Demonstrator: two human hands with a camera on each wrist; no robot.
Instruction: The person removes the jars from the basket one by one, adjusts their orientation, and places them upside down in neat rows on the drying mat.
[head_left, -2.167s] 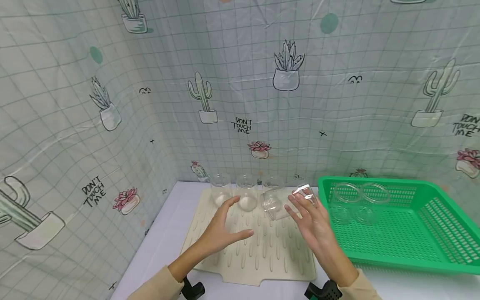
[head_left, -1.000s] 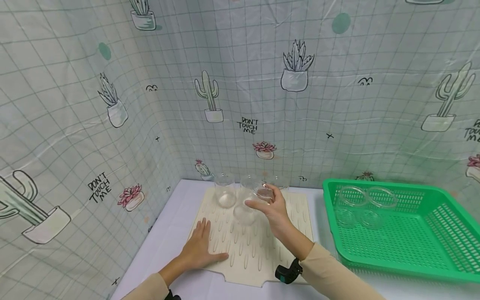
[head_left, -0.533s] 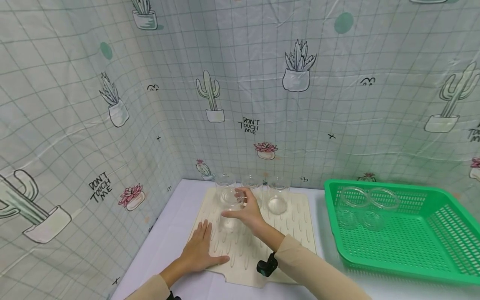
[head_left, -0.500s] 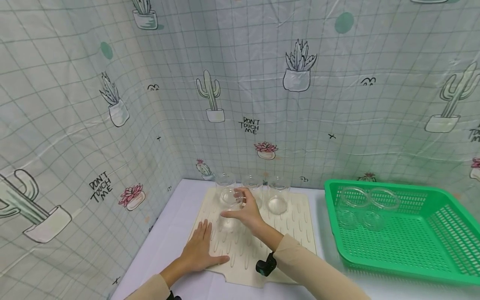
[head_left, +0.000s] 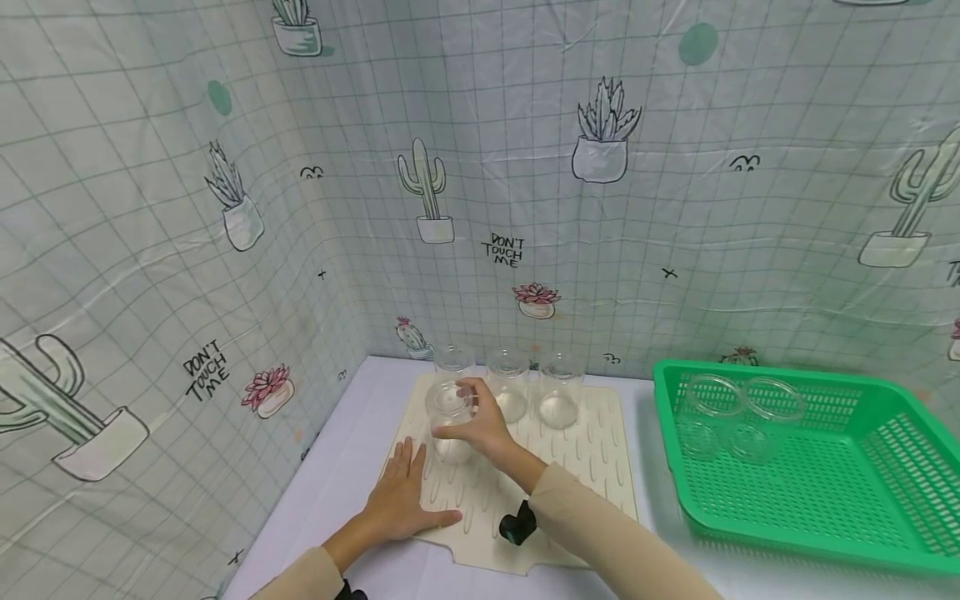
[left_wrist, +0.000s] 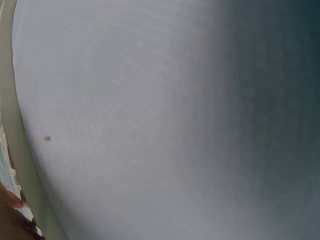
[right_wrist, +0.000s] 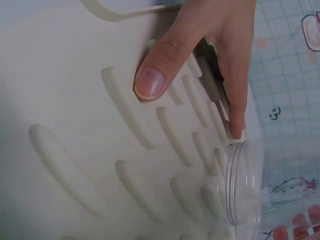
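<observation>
My right hand (head_left: 482,427) holds a clear plastic jar (head_left: 447,405) near its top, thumb on the near side. The jar stands upright at the left of a cream ribbed mat (head_left: 585,492), in front of a back row of three similar jars (head_left: 558,398). My left hand (head_left: 401,497) rests on the mat's left front part with fingers spread. In the right wrist view, the held jar's threaded neck (right_wrist: 239,182) shows near the left hand's fingertips, and the right fingers (right_wrist: 300,227) show at the lower corner.
A green perforated basket (head_left: 787,529) stands on the right with two clear jars (head_left: 701,425) in its back left part. White cloth (head_left: 330,450) covers the table. A cactus-print sheet (head_left: 465,183) hangs behind and at the left.
The right hand has brought the jar, tilted at first, upright and leftward to the front of the left back jar. The left hand has come down onto the mat and stayed there.
</observation>
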